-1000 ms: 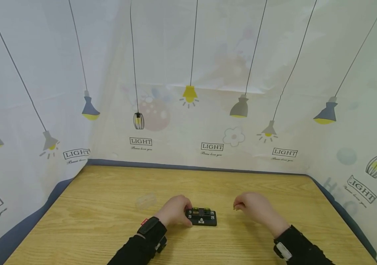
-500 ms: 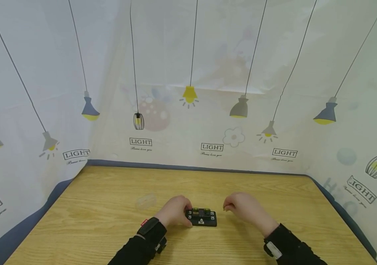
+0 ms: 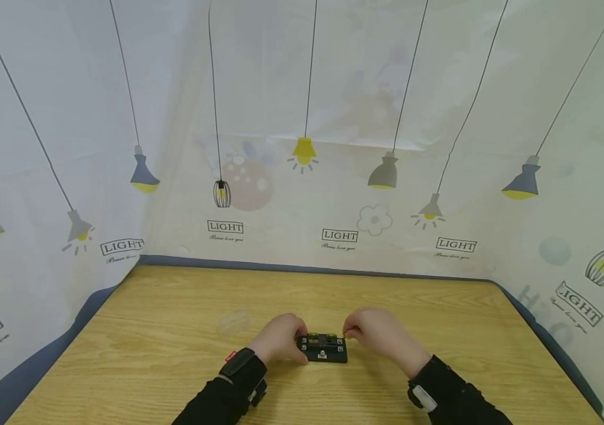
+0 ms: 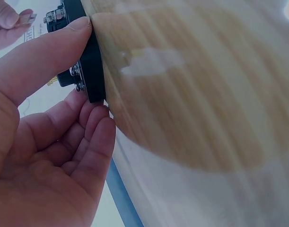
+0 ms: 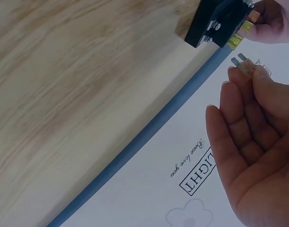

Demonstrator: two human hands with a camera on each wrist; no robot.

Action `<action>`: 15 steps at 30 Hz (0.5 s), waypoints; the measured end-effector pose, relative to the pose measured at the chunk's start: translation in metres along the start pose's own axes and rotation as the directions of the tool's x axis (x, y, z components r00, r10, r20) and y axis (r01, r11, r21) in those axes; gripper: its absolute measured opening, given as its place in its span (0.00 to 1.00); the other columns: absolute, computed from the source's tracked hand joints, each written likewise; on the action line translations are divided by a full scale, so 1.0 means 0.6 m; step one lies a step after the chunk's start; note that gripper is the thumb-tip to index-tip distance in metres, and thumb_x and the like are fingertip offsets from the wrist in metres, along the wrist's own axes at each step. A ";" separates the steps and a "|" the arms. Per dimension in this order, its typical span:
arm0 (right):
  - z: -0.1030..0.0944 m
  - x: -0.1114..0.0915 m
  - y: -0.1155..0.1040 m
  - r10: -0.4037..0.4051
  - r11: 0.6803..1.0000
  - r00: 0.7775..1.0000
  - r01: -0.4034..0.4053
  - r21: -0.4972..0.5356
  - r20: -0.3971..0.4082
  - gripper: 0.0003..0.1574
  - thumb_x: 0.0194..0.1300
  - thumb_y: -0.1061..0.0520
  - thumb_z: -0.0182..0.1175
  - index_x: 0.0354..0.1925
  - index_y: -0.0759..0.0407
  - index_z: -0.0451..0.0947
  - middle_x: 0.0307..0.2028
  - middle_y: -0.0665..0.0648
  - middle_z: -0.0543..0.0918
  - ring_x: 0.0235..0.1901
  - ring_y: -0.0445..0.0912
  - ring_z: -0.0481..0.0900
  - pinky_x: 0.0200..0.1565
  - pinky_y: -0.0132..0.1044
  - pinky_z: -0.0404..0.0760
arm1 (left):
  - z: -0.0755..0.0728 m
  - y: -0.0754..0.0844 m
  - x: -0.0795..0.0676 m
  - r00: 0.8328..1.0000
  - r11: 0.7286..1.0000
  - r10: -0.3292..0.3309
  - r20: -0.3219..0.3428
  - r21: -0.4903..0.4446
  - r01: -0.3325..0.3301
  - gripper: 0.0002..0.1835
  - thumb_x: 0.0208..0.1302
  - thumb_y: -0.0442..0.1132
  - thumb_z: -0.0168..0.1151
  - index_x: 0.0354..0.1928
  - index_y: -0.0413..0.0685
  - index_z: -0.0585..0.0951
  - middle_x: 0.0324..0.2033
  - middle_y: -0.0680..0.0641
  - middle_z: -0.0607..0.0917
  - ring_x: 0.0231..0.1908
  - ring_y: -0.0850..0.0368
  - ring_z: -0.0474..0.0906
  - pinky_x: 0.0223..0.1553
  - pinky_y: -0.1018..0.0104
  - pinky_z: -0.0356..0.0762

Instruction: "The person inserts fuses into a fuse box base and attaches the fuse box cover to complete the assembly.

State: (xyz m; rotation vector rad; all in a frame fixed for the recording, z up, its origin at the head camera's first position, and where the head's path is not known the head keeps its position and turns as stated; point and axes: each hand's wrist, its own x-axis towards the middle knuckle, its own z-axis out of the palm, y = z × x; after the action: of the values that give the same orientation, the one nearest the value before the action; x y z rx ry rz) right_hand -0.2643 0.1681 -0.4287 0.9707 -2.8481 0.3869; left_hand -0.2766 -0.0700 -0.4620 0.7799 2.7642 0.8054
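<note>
A black fuse block (image 3: 325,350) with metal screw terminals sits on the wooden table. My left hand (image 3: 279,336) grips its left end, the thumb along the near edge and the fingertips at the far side, as the left wrist view shows. Several coloured blade fuses stand in the block, among them a yellow one (image 5: 235,41). Just beyond the block's right end, my right hand (image 3: 378,333) pinches a small orange-tinted blade fuse (image 5: 247,67) between thumb and index finger. Its two metal prongs point out toward the block, with a gap between them in the right wrist view.
A clear plastic piece (image 3: 233,322) lies on the table (image 3: 174,354), left of and beyond my left hand. White sheets printed with lamps (image 3: 344,195) hang round the back and sides. A dark blue strip (image 3: 280,270) runs along the table's far edge.
My right hand has moved left with the blade fuse, from well right of the fuse block to close by its right end. My left hand and the block have stayed in place.
</note>
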 end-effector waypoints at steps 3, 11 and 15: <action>-0.003 0.005 -0.009 -0.003 1.000 1.000 0.003 0.016 0.010 0.03 0.58 0.55 0.60 0.31 0.50 0.82 0.26 0.43 0.79 0.27 0.36 0.75 0.31 0.32 0.75 | -0.001 0.001 -0.001 1.000 1.000 -0.005 0.002 -0.001 0.005 0.24 0.37 0.44 0.75 0.42 0.47 0.81 0.35 0.53 0.78 0.35 0.59 0.72 0.39 0.65 0.73; -0.001 0.017 -0.023 -0.007 1.000 1.000 0.007 0.012 0.025 0.03 0.58 0.55 0.61 0.29 0.50 0.82 0.26 0.42 0.79 0.28 0.35 0.75 0.33 0.32 0.76 | 0.000 -0.001 0.001 1.000 1.000 0.003 -0.013 0.016 -0.003 0.24 0.36 0.44 0.75 0.39 0.47 0.81 0.34 0.54 0.78 0.34 0.61 0.71 0.39 0.65 0.73; 0.005 0.022 -0.025 -0.009 1.000 1.000 0.010 -0.015 0.026 0.03 0.56 0.55 0.62 0.29 0.50 0.82 0.26 0.42 0.79 0.28 0.35 0.74 0.33 0.32 0.76 | 0.001 -0.002 0.001 1.000 1.000 0.007 -0.019 0.020 -0.007 0.24 0.35 0.44 0.76 0.39 0.47 0.81 0.34 0.54 0.78 0.33 0.61 0.71 0.39 0.65 0.73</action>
State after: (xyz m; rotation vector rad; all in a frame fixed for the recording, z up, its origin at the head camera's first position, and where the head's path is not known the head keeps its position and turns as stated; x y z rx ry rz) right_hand -0.2659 0.1480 -0.4259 0.9931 -2.8639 0.3535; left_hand -0.2772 -0.0703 -0.4630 0.7902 2.7915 0.7921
